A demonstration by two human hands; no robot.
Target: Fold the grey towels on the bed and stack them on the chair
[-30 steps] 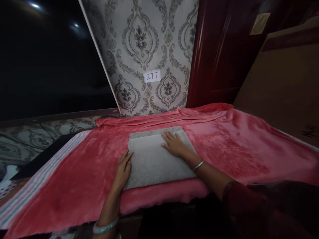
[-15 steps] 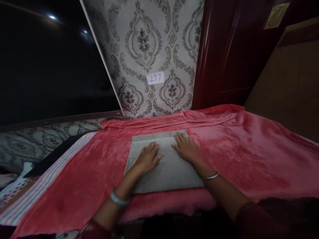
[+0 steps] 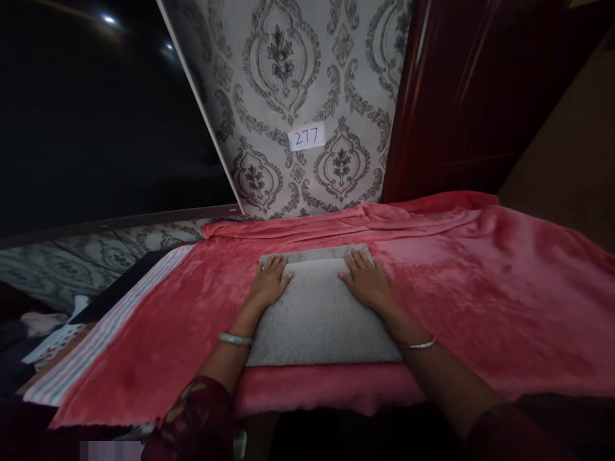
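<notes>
A grey fabric piece (image 3: pixel 321 320), folded over on itself, lies flat on a red plush blanket (image 3: pixel 192 320). Its upper layer stops short of the far edge, so a strip of the lower layer shows there. My left hand (image 3: pixel 270 280) rests palm down on the far left corner, fingers spread. On the far right corner lies my right hand (image 3: pixel 365 278), also flat with its fingers apart. Neither hand grips the cloth.
A dark television screen (image 3: pixel 106 115) stands at the back left. Patterned wallpaper bearing a paper label (image 3: pixel 306 136) marked 277 rises behind the blanket, beside a dark red wooden panel (image 3: pixel 446 102). Striped cloth (image 3: pixel 115 326) edges the blanket's left side.
My left hand has moved left and away from me, from the middle of the grey fabric to its far left corner. My right hand stays near the far right corner. The view has shifted slightly.
</notes>
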